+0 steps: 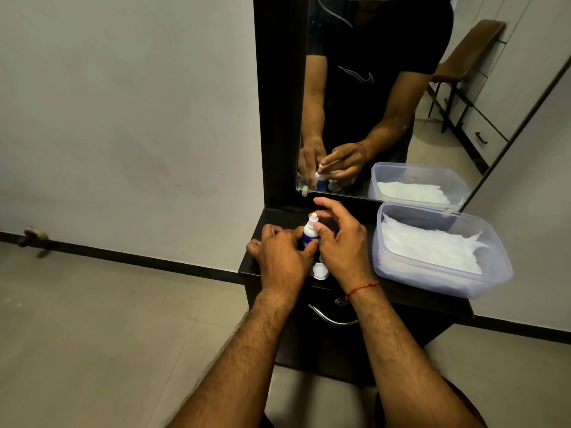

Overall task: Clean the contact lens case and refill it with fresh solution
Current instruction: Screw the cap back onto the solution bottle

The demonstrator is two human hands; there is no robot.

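- The lens case (319, 270) lies on the dark dresser top (401, 291), near its front edge, between the two wrists. Only one round white part shows; whether it is a cap or an open well cannot be told.
- The solution bottle (310, 232) stands upright just behind the case, white nozzle up, no cap visible on the tip.
- The left hand (282, 257) is curled beside the bottle's body, with its index finger against the label; it appears to steady the bottle, though a full grasp cannot be confirmed.
- The right hand (343, 242) is at the bottle's neck, thumb against the neck, the other fingers spread loosely above. Whether it holds anything small cannot be told.
- Judged progress: early stage. The bottle is upright, not tipped over the case, so refilling has not begun; whether cleaning is done cannot be judged.
- Remaining, as judged: rinse, dry, refill, close the case.
- A clear plastic tub (445, 273) holding white tissue sits well to the right on the same surface, within reach for wiping.
- The mirror (386, 97) stands behind the bottle; a drawer handle (332, 319) is below the top.
- Obstruction: both hands crowd the bottle and partly cover the case.
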